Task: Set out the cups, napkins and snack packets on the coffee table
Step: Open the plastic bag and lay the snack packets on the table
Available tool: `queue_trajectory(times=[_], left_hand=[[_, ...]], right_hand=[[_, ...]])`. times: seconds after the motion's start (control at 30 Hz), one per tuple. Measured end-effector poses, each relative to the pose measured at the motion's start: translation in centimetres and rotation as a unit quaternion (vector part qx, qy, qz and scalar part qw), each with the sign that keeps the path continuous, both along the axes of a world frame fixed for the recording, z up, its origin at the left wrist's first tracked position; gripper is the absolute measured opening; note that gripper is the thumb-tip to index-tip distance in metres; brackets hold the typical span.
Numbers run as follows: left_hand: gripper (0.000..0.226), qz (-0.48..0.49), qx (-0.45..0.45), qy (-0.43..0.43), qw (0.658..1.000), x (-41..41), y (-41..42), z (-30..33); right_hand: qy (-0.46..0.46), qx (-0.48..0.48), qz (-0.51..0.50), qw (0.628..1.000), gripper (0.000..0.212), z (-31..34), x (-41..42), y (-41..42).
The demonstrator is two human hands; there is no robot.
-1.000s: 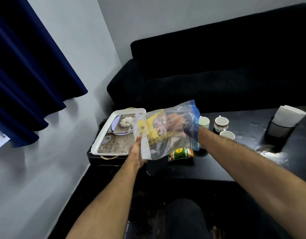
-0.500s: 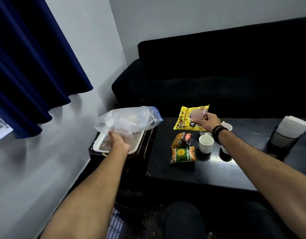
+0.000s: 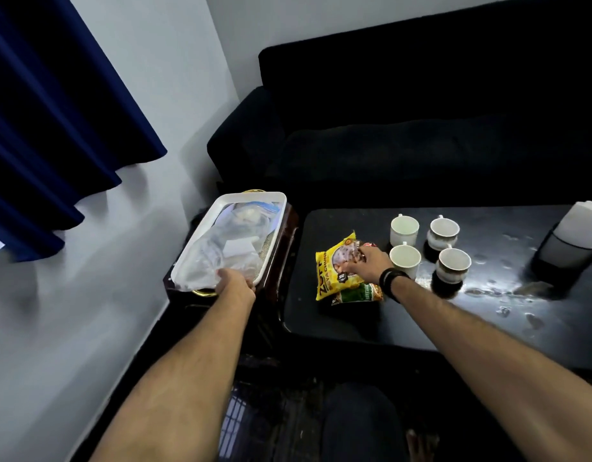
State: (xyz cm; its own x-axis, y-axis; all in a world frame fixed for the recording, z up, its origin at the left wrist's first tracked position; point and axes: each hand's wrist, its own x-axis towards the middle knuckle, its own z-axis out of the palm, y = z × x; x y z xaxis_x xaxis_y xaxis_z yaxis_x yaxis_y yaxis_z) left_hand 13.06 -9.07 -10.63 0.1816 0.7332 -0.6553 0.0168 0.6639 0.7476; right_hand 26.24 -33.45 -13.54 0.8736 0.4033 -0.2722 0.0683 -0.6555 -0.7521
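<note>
My right hand (image 3: 366,263) rests on a yellow snack packet (image 3: 334,271) lying on the black coffee table (image 3: 371,321), fingers closed on its upper right part. The yellow packet partly covers a green packet (image 3: 358,294) and a dark red one (image 3: 368,245). Several white cups (image 3: 404,228) stand just right of the packets. My left hand (image 3: 234,283) holds the near end of a clear zip bag (image 3: 228,251) that lies in a white tray (image 3: 278,225) on a small dark side table. A napkin holder (image 3: 574,238) with white napkins stands at the far right.
A black sofa (image 3: 421,128) runs behind the coffee table. A blue curtain (image 3: 54,128) hangs along the white wall at left. The side table (image 3: 281,261) stands close against the coffee table's left edge. My knee (image 3: 361,425) is below the table's front edge.
My right hand has lowered the yellow packet onto the table over the other packets. My left hand has laid the clear bag down into the tray.
</note>
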Motion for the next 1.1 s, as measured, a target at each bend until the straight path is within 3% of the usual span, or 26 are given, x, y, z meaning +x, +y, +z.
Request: queue_trajectory(times=[0.13, 0.23, 0.3, 0.47, 0.6, 0.67, 0.77, 0.87, 1.0, 1.1], left_hand=[[0.081, 0.011, 0.019, 0.103, 0.994, -0.4, -1.0, 0.1], [0.083, -0.076, -0.008, 0.076, 0.994, -0.5, -3.0, 0.5], [0.074, -0.159, 0.0, 0.107, 0.982, -0.4, -4.3, 0.4], [0.065, -0.36, 0.127, 0.163, 0.91, 0.2, -7.6, -1.8], [0.061, -0.422, 0.27, 0.296, 0.813, 0.7, -10.7, -3.7], [0.069, -0.431, 0.287, 0.321, 0.793, 0.7, -12.6, -4.6], [0.075, -0.418, 0.274, 0.338, 0.797, 1.0, -15.0, -5.7], [0.07, -0.374, 0.247, 0.319, 0.835, 2.3, -16.0, -6.0], [0.069, -0.373, 0.262, 0.304, 0.837, 3.1, -15.1, -6.7], [0.074, -0.386, 0.304, 0.329, 0.806, 3.1, -13.8, -7.5]], right_hand=[[-0.036, -0.041, 0.034, 0.998, 0.043, -0.8, -1.2, 2.2], [-0.069, -0.082, 0.036, 0.994, 0.04, -1.1, -2.2, 2.9], [-0.107, -0.091, 0.026, 0.99, 0.037, -1.1, -2.6, 3.0], [-0.129, -0.05, 0.038, 0.99, 0.038, -1.5, -3.3, 3.0], [-0.107, -0.053, 0.039, 0.992, 0.045, -2.4, -3.7, 2.1], [-0.107, -0.048, 0.016, 0.993, 0.052, -2.9, -3.7, 1.5], [-0.084, -0.033, 0.055, 0.994, 0.054, -3.5, -3.5, 1.2], [-0.085, -0.053, 0.107, 0.989, 0.055, -3.4, -2.7, 1.1], [-0.274, -0.046, 0.043, 0.96, 0.029, -2.9, -0.2, 0.9], [-0.343, -0.136, 0.101, 0.924, 0.049, -3.0, 1.6, 0.9]])
